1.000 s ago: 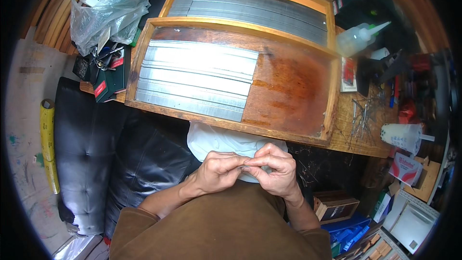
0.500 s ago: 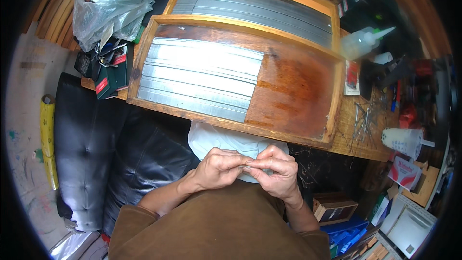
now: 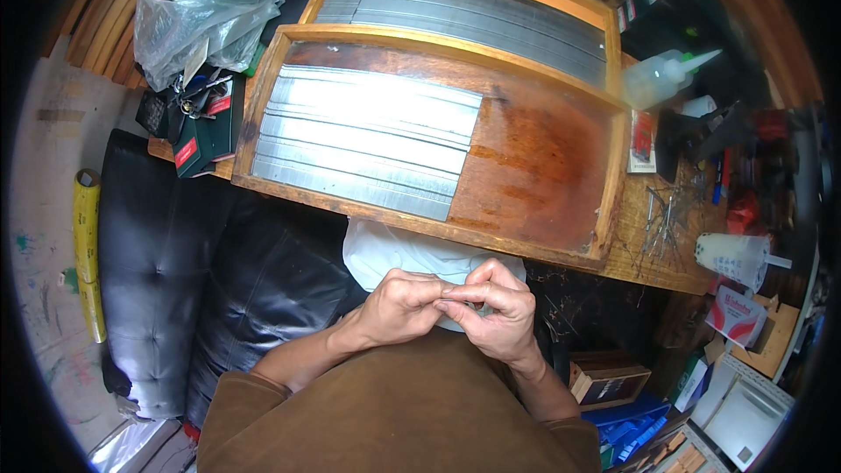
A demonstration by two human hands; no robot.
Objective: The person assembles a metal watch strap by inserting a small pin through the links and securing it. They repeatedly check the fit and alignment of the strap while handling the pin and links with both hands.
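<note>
My left hand (image 3: 401,307) and my right hand (image 3: 497,309) meet in front of my chest, fingertips touching. Both are closed in a pinch around something small and thin that the fingers mostly hide; I cannot make out its kind. Under and behind the hands lies a white cloth (image 3: 385,254). Just beyond, a shallow wooden tray (image 3: 412,212) rests on the table, with a block of shiny flat metal strips (image 3: 368,136) side by side in its left part. Behind it, a second wooden tray (image 3: 611,52) carries more grey metal strips (image 3: 473,17).
At right are a squeeze bottle (image 3: 657,77), loose thin metal pins (image 3: 663,219) and a drink cup (image 3: 732,258). A plastic bag (image 3: 210,17) and keys (image 3: 197,96) sit at left, above a black leather seat (image 3: 254,280). A yellow roll (image 3: 88,254) stands farther left.
My right hand's fingers have shifted slightly, the thumb and index finger bending differently around the small thing. The left hand stays nearly in place. The trays are unchanged.
</note>
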